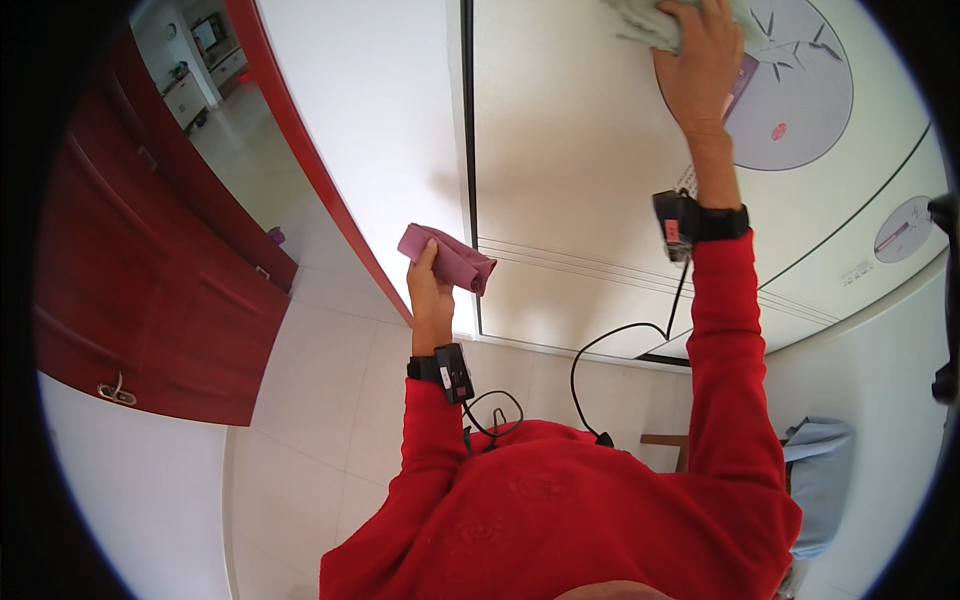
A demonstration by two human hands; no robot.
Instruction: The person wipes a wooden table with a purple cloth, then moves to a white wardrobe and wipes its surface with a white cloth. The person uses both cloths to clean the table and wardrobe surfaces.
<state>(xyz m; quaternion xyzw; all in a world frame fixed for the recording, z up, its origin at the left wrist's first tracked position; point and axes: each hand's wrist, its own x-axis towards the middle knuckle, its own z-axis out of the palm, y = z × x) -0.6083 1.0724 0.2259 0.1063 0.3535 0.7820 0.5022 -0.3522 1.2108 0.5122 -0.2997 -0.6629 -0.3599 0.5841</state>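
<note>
My left hand grips a folded mauve cloth, thumb on top, in front of the gap beside the white cabinet door. Up at the top edge, my right hand is closed on a pale grey-green cloth, partly cut off by the picture's edge. That cloth lies against the white door panel. Beside the right hand, a round grey inlay with dark leaf shapes decorates the panel. A black device with a cable is strapped on the right wrist, another on the left.
At the left a dark red door stands ajar, showing a room with a wall clock and cabinets. A red door frame runs beside the white wall. A light blue cloth hangs at the lower right, near a wooden piece.
</note>
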